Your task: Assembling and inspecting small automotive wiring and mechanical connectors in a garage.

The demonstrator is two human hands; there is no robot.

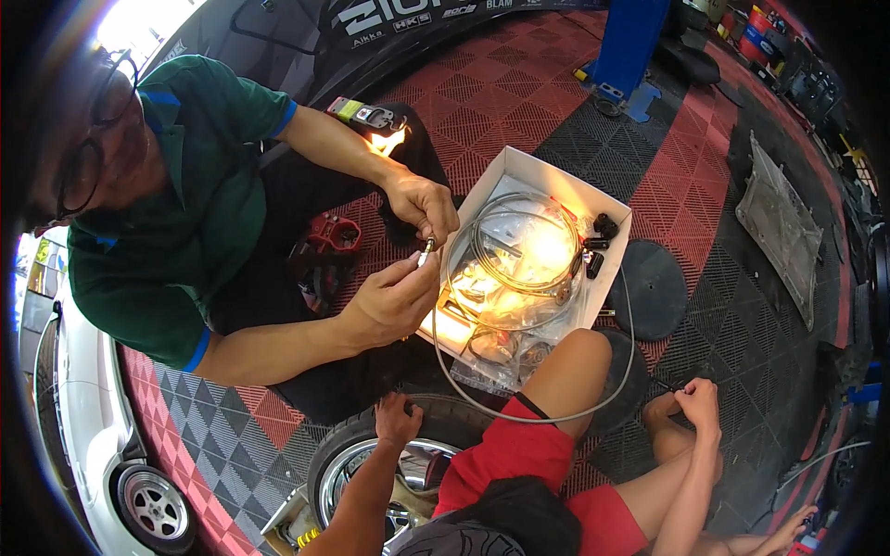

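Observation:
My left hand rests on the tyre of a chrome-rimmed wheel beside my red shorts, its fingers loosely apart. Over by my right shin, my right hand has its fingers bent together; whether something small is in them I cannot make out. Opposite me, a co-worker in a green shirt pinches a small metal fitting between both hands. A thin grey hose loops past my knee toward those hands. Between us, a white cardboard box holds coiled hose, clear plastic bags and several black fittings.
A lit work lamp sits by the co-worker's knee, shining into the box. Round black discs lie right of the box. A blue lift post stands behind, a flat panel at right. A white car is at left.

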